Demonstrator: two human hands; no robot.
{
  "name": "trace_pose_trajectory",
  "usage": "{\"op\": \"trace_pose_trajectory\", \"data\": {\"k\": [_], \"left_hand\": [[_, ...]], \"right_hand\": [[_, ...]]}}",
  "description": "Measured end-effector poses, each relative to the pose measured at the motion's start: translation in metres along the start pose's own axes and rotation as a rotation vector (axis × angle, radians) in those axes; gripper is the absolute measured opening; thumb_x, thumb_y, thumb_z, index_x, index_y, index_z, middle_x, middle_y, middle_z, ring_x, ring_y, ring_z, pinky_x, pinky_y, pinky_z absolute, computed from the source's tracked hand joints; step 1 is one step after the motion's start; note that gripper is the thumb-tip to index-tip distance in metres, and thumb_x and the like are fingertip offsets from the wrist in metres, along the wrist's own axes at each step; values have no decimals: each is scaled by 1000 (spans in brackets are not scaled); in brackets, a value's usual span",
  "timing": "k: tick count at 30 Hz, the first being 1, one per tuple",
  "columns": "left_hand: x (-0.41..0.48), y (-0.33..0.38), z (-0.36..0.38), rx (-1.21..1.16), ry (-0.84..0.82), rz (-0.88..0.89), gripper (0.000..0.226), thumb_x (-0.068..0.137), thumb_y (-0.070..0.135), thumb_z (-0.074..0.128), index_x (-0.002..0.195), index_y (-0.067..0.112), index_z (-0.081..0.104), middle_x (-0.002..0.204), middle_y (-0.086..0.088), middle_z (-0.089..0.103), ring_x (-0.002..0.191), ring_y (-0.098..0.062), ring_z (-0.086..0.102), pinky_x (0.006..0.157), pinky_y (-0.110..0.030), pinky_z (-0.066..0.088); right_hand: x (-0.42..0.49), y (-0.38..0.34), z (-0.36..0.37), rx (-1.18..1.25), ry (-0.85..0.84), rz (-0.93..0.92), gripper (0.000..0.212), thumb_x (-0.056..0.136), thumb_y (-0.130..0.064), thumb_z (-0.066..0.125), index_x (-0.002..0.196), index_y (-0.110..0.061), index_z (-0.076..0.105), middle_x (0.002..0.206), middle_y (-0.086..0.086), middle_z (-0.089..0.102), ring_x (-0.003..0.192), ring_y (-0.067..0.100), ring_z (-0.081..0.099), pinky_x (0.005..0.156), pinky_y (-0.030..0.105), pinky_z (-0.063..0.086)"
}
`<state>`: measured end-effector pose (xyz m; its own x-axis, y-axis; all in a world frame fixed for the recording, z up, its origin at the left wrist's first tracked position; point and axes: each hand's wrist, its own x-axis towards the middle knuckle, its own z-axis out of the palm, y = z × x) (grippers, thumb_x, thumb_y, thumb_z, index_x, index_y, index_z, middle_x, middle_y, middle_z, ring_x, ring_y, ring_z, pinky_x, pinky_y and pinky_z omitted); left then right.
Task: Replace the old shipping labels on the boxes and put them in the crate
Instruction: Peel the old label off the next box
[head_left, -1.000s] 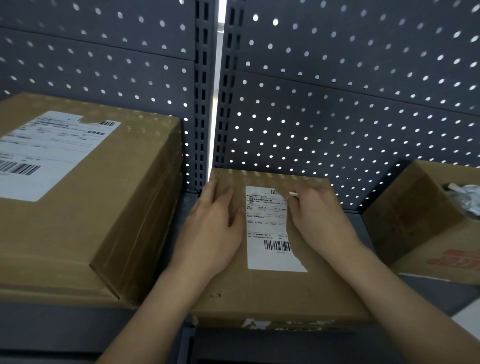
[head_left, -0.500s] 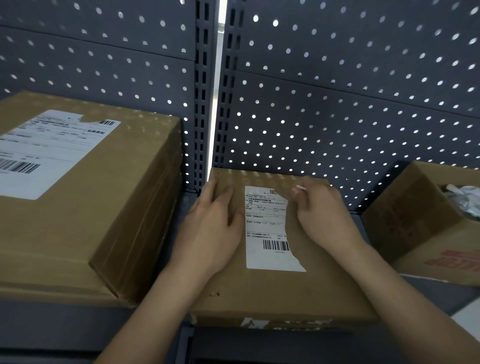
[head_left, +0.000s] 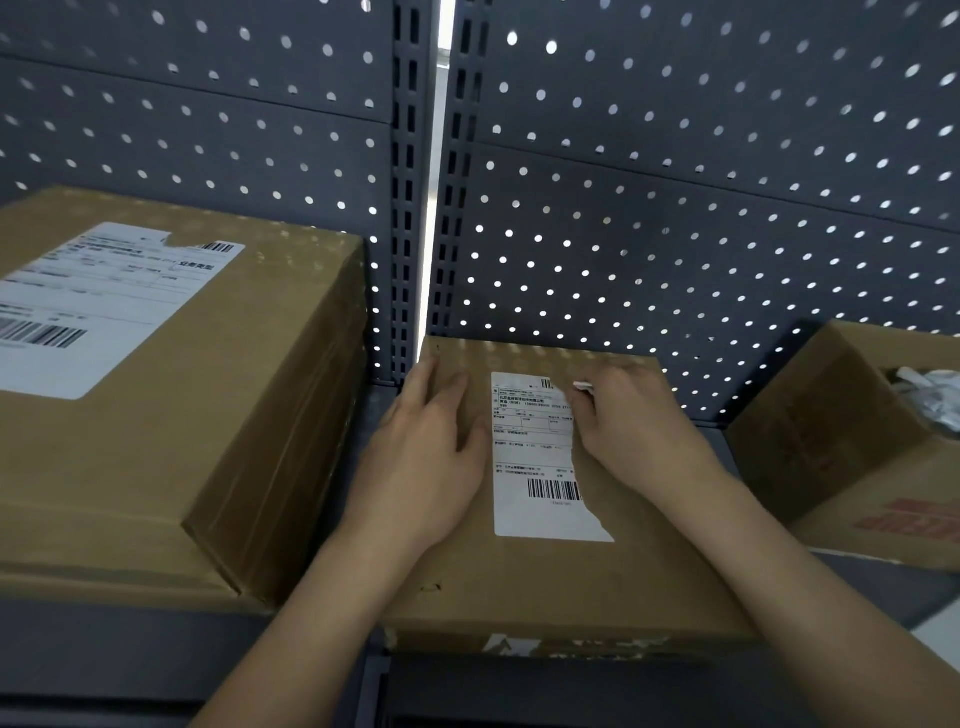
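Observation:
A flat brown cardboard box (head_left: 566, 587) lies on the dark shelf in the middle. A white shipping label (head_left: 537, 457) with a barcode is stuck on its top, its right edge torn away. My left hand (head_left: 431, 457) rests flat on the box top, left of the label. My right hand (head_left: 631, 431) sits at the label's upper right corner, fingers curled, pinching a small white scrap of torn label (head_left: 583, 385).
A larger brown box (head_left: 218, 415) with its own torn label (head_left: 88, 306) stands on the left. An open box (head_left: 831, 441) holding crumpled white paper (head_left: 930, 395) stands at the right. Dark perforated panels (head_left: 675, 208) close off the back of the shelf.
My right hand shifted slightly along the label's upper right corner, still holding the white scrap. The left hand and the box stayed put.

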<state>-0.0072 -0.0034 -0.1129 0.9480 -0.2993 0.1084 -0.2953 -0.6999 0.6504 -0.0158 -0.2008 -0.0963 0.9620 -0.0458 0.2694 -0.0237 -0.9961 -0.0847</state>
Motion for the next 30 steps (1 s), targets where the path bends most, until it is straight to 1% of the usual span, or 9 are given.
{"op": "trace_pose_trajectory", "data": {"k": [4, 8, 10, 13, 16, 20, 23, 26, 30], "left_hand": [[-1, -1, 0, -2, 4, -1, 58, 98, 44, 43, 151, 27, 28, 161, 14, 2, 146, -15, 17, 112, -32, 26], [-1, -1, 0, -9, 4, 7, 58, 97, 44, 43, 151, 27, 27, 161, 13, 3, 146, -16, 18, 112, -33, 26], [-1, -1, 0, -24, 6, 14, 59, 98, 45, 42, 151, 27, 27, 161, 14, 3, 145, -15, 19, 111, -31, 26], [-1, -1, -1, -36, 14, 24, 58, 98, 44, 42, 151, 26, 27, 160, 16, 4, 144, -14, 20, 108, -27, 25], [-1, -2, -1, -36, 18, 29, 58, 98, 45, 42, 151, 26, 28, 160, 16, 4, 144, -14, 20, 108, -28, 26], [-1, -2, -1, -39, 17, 30, 58, 98, 44, 42, 151, 25, 28, 160, 16, 3, 145, -13, 20, 110, -29, 26], [-1, -1, -1, -28, 12, 23, 58, 98, 44, 42, 151, 25, 27, 160, 15, 2, 145, -14, 19, 111, -30, 26], [-1, -1, -1, -15, 12, 20, 58, 98, 44, 42, 152, 25, 27, 160, 14, 3, 145, -15, 20, 111, -30, 26], [-1, -1, -1, -16, 11, 16, 58, 98, 44, 42, 151, 27, 27, 160, 14, 3, 144, -15, 20, 110, -30, 26]], "right_hand": [[4, -6, 2, -102, -30, -3, 22, 86, -7, 53, 68, -18, 46, 76, 1, 57, 68, 20, 52, 65, 31, 42], [3, -5, 2, -208, -61, -25, 26, 79, -4, 56, 68, -22, 41, 68, 3, 59, 66, 25, 57, 67, 39, 48], [1, -4, 0, -192, -69, -28, 23, 78, -1, 58, 65, -18, 49, 67, 5, 61, 66, 28, 59, 67, 41, 49], [-2, 1, -3, 13, 5, -3, 16, 90, -6, 54, 77, -6, 64, 78, 6, 65, 77, 28, 59, 76, 38, 45], [-5, 5, -13, 299, 24, 110, 21, 98, -11, 49, 93, 3, 65, 90, 9, 66, 89, 30, 57, 76, 32, 37], [-7, 2, -11, 222, -10, 92, 22, 94, -19, 58, 78, -5, 63, 73, 6, 61, 78, 26, 53, 71, 34, 36], [-3, 1, -5, 128, -11, 59, 22, 94, -21, 56, 77, -8, 62, 77, 5, 63, 78, 23, 54, 76, 37, 44], [-1, -5, 0, 6, 10, 28, 27, 93, -12, 54, 67, -15, 46, 74, 1, 54, 66, 20, 49, 67, 33, 43], [-1, -12, 0, -178, -41, -4, 53, 80, -1, 62, 56, -22, 20, 60, 4, 51, 56, 22, 43, 63, 34, 42]]}}
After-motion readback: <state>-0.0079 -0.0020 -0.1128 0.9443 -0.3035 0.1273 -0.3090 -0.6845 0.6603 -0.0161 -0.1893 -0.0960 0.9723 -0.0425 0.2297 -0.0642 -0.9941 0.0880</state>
